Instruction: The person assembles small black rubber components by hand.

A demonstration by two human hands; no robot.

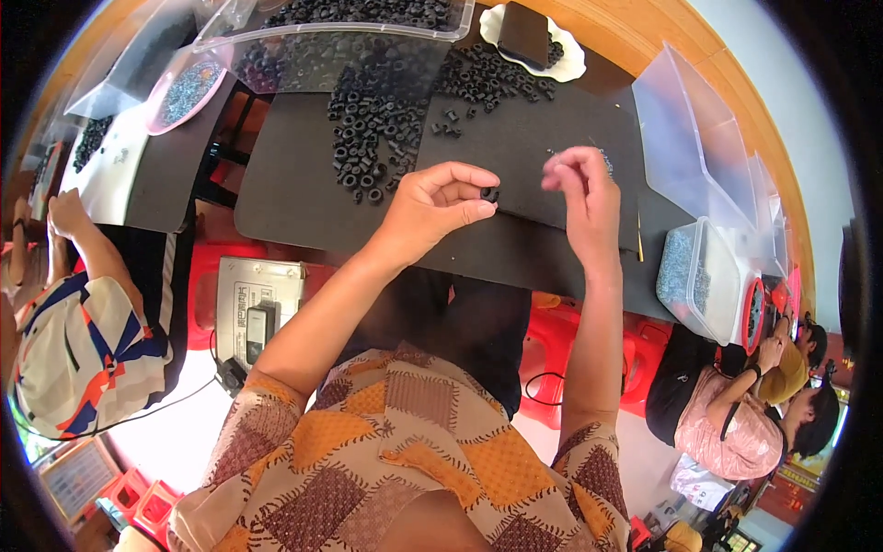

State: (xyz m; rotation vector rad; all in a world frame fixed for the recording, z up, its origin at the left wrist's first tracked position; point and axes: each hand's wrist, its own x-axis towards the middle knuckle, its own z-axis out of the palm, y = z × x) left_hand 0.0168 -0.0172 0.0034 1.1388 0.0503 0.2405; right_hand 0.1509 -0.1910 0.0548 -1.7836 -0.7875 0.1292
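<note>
My left hand (430,204) pinches a small black ring-shaped part (489,194) between thumb and fingertips, above the front of the dark table (303,198). To its right, my right hand (589,195) is raised with thumb and fingers drawn together. Those fingertips are blurred, so whatever they may hold does not show. Partly hidden behind that hand are tiny bluish metal pieces (608,162). A loose spread of black ring-shaped parts (368,138) lies beyond my left hand, and more black parts (487,78) lie farther back.
A large clear bin (340,29) of black parts stands at the back left. On the right are a clear tub (682,267) of bluish pieces, an upright clear plastic box (690,138) and a thin stick (640,235). A white dish (566,64) sits far back. People sit on both sides.
</note>
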